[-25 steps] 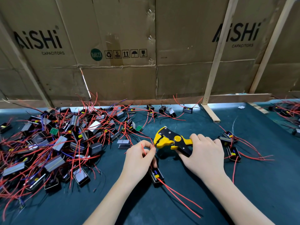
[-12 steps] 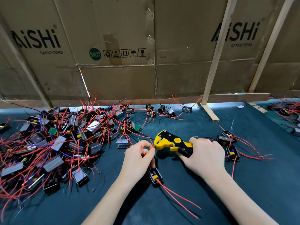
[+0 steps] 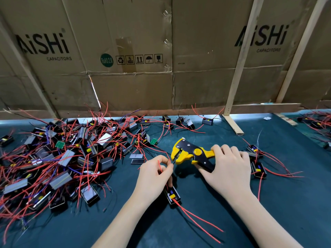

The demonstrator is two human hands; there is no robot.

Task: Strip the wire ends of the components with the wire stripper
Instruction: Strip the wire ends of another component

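Little has shifted since a moment ago: the wire stripper (image 3: 192,155) has edged slightly closer to the left hand (image 3: 154,176), and both hands keep their grips. That left hand pinches a thin red wire (image 3: 160,166) between thumb and forefinger, its tip just beside the stripper's yellow-and-black head, whose jaws stand slightly apart. The right hand (image 3: 229,169) curls around the stripper's handles. The wire's small black component (image 3: 172,195) lies on the dark green mat (image 3: 268,203) just under the left hand, with two more red wires trailing toward the camera. A big tangled pile of components (image 3: 68,158) sits to the left, a few others (image 3: 257,161) lie just beyond the right hand, and cardboard (image 3: 136,90) lines the back.
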